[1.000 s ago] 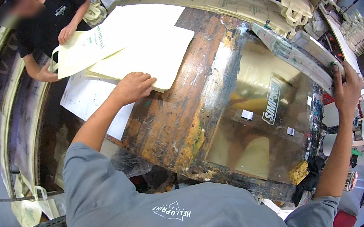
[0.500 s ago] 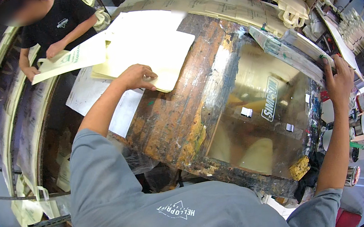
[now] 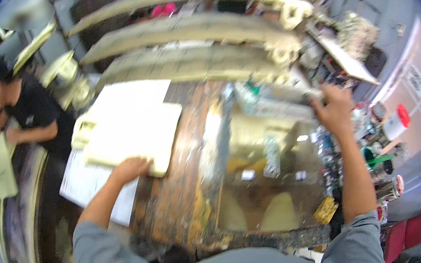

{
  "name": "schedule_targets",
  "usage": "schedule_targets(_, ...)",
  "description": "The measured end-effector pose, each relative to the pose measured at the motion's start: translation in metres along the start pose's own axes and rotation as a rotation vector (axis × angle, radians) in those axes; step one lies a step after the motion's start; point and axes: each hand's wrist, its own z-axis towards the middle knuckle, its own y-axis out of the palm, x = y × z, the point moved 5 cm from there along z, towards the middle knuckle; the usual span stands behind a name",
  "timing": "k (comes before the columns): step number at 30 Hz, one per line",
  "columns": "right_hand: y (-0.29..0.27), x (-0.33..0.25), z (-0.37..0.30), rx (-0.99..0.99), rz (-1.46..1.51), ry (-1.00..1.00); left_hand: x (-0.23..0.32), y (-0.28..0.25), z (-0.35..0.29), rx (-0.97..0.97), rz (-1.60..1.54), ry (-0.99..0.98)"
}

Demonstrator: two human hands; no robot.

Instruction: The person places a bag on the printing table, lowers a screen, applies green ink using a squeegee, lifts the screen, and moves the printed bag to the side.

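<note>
In the head view, the left hand point(image 3: 133, 169) rests bent-fingered on the near corner of the pale stack point(image 3: 131, 134), which spreads beyond its fingertips; blur hides whether they pinch it. The right hand point(image 3: 335, 107) has thumb and fingers closed around the near end of the pale frame point(image 3: 274, 108), which stretches leftward from them. A yellow sponge point(image 3: 325, 210) lies nearer the body than those fingers.

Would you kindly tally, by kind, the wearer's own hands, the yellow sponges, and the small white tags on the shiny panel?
Own hands: 2 (left hand, at the cream stack; right hand)
Yellow sponge: 1
Small white tags: 3, slightly blurred
Total: 6
</note>
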Motion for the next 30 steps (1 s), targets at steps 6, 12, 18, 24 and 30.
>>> schedule_targets(6, -0.023, -0.012, 0.008, -0.013, 0.078, 0.001, -0.012, -0.020, -0.007, 0.232, -0.231, -0.164)
schedule_targets(12, -0.031, -0.010, 0.028, -0.012, 0.145, 0.000, -0.062, -0.125, 0.025, 0.607, -0.195, -0.433)
schedule_targets(18, -0.010, 0.011, 0.044, -0.027, 0.137, 0.002, 0.066, -0.154, 0.140, 0.580, 0.000, -0.214)
schedule_targets(24, -0.014, 0.011, 0.055, 0.055, 0.127, 0.018, 0.240, -0.094, 0.293, 0.353, -0.505, -0.148)
schedule_targets(30, -0.003, 0.014, 0.045, 0.096, 0.171, 0.021, 0.358, -0.098, 0.363, 0.342, -0.485, -0.068)
